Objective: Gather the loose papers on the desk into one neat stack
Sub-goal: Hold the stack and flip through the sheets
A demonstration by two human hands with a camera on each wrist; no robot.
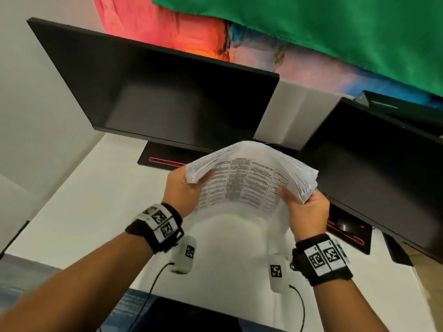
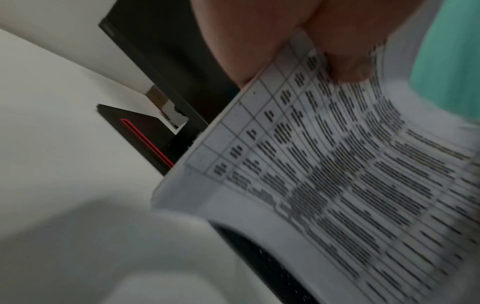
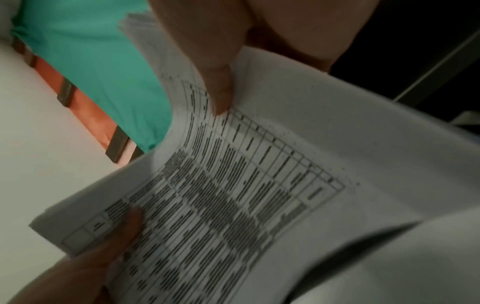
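Observation:
A thick stack of printed papers (image 1: 247, 180) with tables of text is held up above the white desk (image 1: 96, 207), bowed so its middle sags toward me. My left hand (image 1: 185, 188) grips the stack's left edge, thumb on the top sheet. My right hand (image 1: 304, 207) grips the right edge the same way. In the left wrist view the papers (image 2: 337, 174) curve away under my thumb (image 2: 345, 61). The right wrist view shows the stack (image 3: 233, 195) with my right thumb (image 3: 218, 88) on the top sheet and the left hand's thumb (image 3: 130, 220) at the far edge.
Two dark monitors stand behind the papers, one at the left (image 1: 167, 97) and one at the right (image 1: 374, 168), each on a black base with a red stripe (image 1: 165, 161). Green cloth (image 1: 335, 32) hangs at the back. Desk surface shows left of my arms.

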